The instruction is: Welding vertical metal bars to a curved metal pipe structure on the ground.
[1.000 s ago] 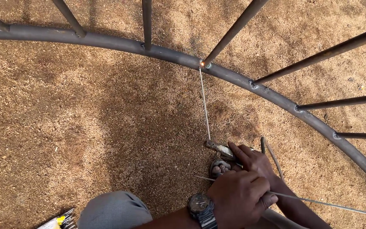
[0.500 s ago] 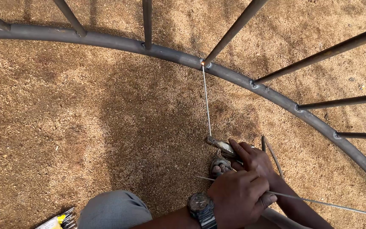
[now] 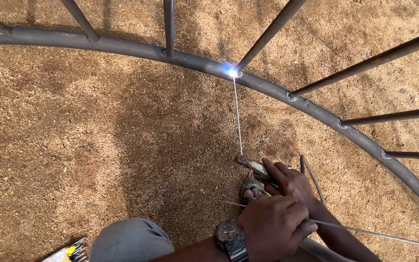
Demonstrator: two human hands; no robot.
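Welding rod [image 3: 237, 116], thin and straight, tip at a bright blue-white arc [image 3: 233, 73] on the curved steel ring [image 3: 122, 46], right where a slanted bar [image 3: 272, 31] joins. Likely light and stiff but whippy at that length, hot near the arc; best held by the holder only, never the bare rod. Electrode holder [image 3: 252, 166] clamping the rod's near end, toward the body from the ring. Right hand [image 3: 294, 183] wrapped shut around the holder's handle. Left hand [image 3: 272, 224] closed over the right wrist, just behind the holder, bracing; wristwatch [image 3: 229, 234] on it. Spare thin rods [image 3: 364, 232] lying right of the hands, further from the ring. Sandalled foot [image 3: 252, 191] under the holder. Grey-trousered knee [image 3: 129, 240] and a rod packet [image 3: 69, 253] left of the hands. Sandy ground [image 3: 73, 145] inside the ring.
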